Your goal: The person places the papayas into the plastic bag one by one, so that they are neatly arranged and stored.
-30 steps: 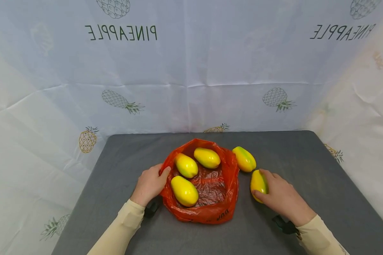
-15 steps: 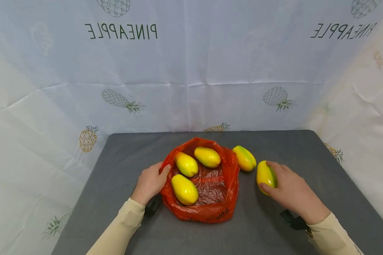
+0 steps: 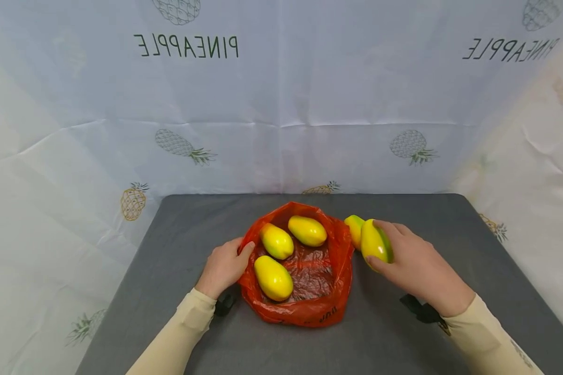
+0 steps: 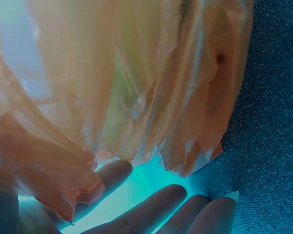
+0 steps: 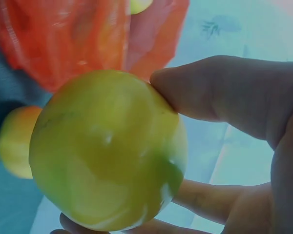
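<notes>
Both my hands are occupied: my left hand (image 3: 225, 266) pinches the left edge of the red plastic bag (image 3: 305, 313), thumb over the rim, while my right hand (image 3: 415, 260) grips a yellow-green fruit (image 3: 374, 240) between thumb and fingers. That held fruit is outside the bag, to the right of it, and looks to me to be lifted above the grey table (image 3: 262, 350).

The bag sits on the table with its mouth spread wide. Three more fruits lie inside: a back fruit (image 3: 307, 230), a left fruit (image 3: 277, 241) and a near fruit (image 3: 273, 278). One loose fruit (image 3: 354, 229) rests on the table by the bag's right side, partly hidden behind the one I hold; whether it touches the plastic I cannot tell.

So, of the five fruits I can see, three are in and two are out. I'd judge that as somewhat past halfway, with the held one and the loose one left.
</notes>
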Demonstrator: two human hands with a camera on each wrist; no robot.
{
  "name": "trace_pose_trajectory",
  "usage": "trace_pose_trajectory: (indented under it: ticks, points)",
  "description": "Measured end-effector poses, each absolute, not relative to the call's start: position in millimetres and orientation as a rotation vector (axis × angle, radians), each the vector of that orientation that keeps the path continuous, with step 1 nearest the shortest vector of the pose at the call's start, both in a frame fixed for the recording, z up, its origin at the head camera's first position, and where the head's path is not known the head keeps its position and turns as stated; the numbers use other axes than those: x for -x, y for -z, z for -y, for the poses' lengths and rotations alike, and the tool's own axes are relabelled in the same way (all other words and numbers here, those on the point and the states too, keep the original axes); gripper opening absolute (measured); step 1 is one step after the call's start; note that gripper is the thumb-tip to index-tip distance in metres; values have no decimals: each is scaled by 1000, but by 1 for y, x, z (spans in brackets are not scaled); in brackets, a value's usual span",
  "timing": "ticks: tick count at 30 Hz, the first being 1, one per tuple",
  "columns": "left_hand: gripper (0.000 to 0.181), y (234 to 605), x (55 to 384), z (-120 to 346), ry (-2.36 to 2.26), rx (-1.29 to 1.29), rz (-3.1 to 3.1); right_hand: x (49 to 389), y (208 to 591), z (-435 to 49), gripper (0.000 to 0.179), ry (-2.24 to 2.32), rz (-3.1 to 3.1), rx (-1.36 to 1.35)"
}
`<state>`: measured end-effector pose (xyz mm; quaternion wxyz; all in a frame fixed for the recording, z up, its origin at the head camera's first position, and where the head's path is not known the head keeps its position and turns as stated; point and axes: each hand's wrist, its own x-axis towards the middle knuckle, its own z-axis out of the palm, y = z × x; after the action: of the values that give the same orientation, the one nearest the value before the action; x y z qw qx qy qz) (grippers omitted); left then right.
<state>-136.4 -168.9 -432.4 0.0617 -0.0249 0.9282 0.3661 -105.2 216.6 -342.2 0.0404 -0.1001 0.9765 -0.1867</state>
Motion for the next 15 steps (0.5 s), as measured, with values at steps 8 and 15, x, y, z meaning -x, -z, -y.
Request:
trace_pose_trajectory:
  ticks: [8, 15]
  points:
    - [28, 433, 136, 167, -1082, 56, -2835, 112, 324, -183, 77, 587, -3013, 465]
    - [28, 432, 135, 168, -1099, 37, -2842, 118, 332, -147, 79, 584, -2979, 614]
